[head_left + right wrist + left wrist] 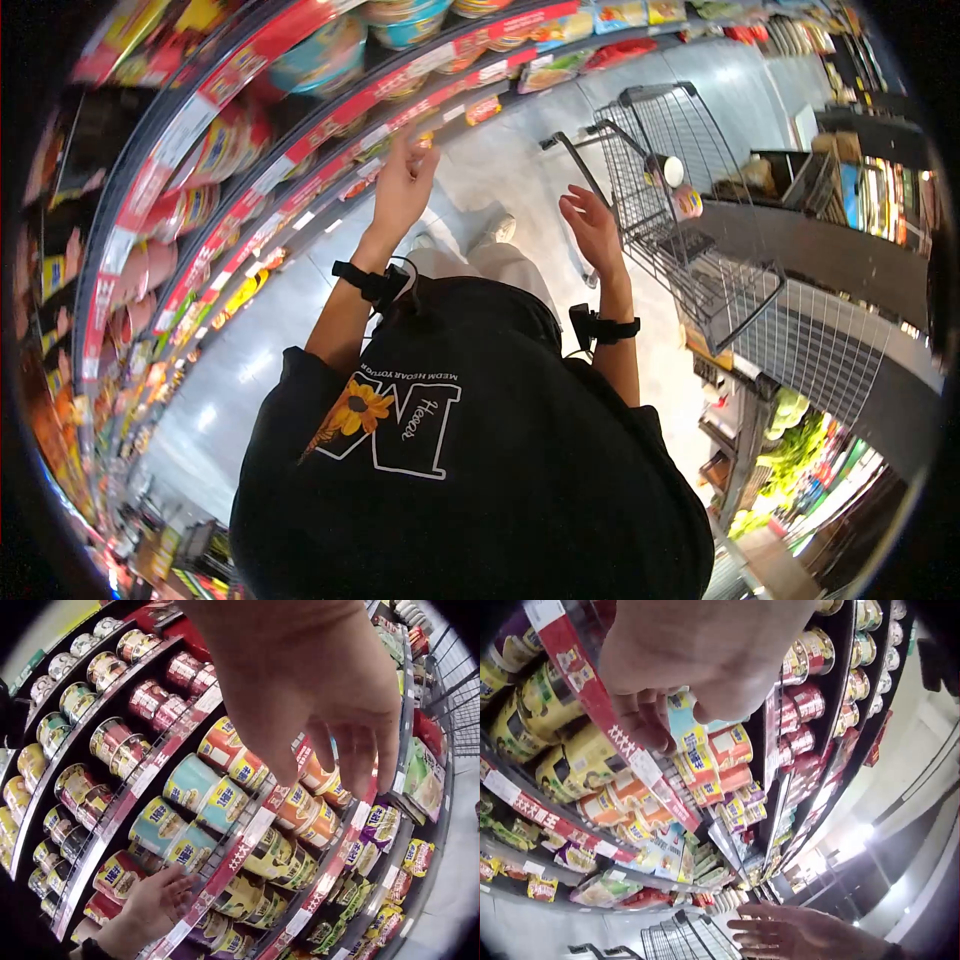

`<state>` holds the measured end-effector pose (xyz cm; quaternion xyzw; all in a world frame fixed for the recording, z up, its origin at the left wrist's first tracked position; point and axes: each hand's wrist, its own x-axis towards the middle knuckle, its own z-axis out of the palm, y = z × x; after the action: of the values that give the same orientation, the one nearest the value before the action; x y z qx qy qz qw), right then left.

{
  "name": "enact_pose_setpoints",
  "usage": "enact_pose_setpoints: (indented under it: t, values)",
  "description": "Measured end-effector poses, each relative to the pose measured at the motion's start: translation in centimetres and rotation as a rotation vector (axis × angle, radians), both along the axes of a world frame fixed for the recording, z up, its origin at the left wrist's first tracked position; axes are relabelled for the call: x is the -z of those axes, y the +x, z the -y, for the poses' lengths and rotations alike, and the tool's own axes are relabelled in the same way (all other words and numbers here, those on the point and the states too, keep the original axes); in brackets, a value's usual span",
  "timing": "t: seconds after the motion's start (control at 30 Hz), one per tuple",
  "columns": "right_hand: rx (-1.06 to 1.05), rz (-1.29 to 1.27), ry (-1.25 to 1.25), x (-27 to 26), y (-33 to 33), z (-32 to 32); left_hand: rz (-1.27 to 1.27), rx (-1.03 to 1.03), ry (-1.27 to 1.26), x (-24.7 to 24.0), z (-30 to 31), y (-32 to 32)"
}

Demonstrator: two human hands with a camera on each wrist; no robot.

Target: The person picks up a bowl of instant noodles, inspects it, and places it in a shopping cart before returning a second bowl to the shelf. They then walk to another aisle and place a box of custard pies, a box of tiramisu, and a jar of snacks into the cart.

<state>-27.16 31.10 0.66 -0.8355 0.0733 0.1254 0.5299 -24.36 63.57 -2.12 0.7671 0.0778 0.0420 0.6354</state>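
My left hand [405, 190] reaches toward the shelf with loosely bent fingers, nothing visibly gripped. In the left wrist view that hand [697, 660] covers part of a teal instant-noodle cup [681, 720]; whether it touches the cup is hidden. Seen from the right wrist, the left hand [154, 904] lies just below a teal cup [187, 847], its fingers spread. My right hand [595, 232] hovers empty beside the cart, fingers relaxed. It also shows in the left wrist view, palm and fingers extended [799, 930], and looms large in the right wrist view [315, 682].
A black wire shopping cart [665, 190] stands to the right, holding a white-topped tub [663, 170] and a colourful cup [688, 202]. Tiered shelves with red price strips [247, 840] run along the left. Farther right are a dark display counter [800, 235] and green vegetables [795, 455].
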Motion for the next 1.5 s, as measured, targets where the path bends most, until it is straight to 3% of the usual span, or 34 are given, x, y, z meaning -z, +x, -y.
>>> enact_pose_setpoints:
  t: [0.23, 0.33, 0.53, 0.67, 0.97, 1.27, 1.37, 1.5]
  values:
    - [0.212, -0.093, 0.016, 0.2, -2.1, 5.3, 0.076, 0.188, 0.089, -0.3, 7.1, 4.7]
    - [0.294, -0.073, 0.112, 1.3, -2.5, 8.4, -0.082, 0.282, 0.036, -2.4, 11.7, 6.1]
    - [0.28, -0.132, 0.03, 2.5, -3.1, 19.2, -0.197, 0.517, -0.032, -3.5, 23.0, 8.4]
    - [0.335, -0.125, -0.014, 1.8, -3.2, 26.8, -0.181, 0.69, 0.127, -5.4, 31.0, 9.1]
    - [0.218, -0.251, -0.176, 1.1, -5.9, 40.5, -0.141, 0.766, 0.23, -6.9, 44.9, 10.4]
    - [0.49, -0.323, -0.115, 5.1, -10.9, 45.8, -0.03, 0.973, 0.383, -4.0, 53.5, 14.1]
    - [0.574, -0.359, -0.085, 5.0, -11.5, 46.5, -0.096, 1.054, 0.392, -2.3, 56.6, 16.2]
    - [0.753, -0.201, -0.142, 2.7, -10.1, 47.4, -0.109, 1.106, 0.46, 0.2, 60.6, 20.0]
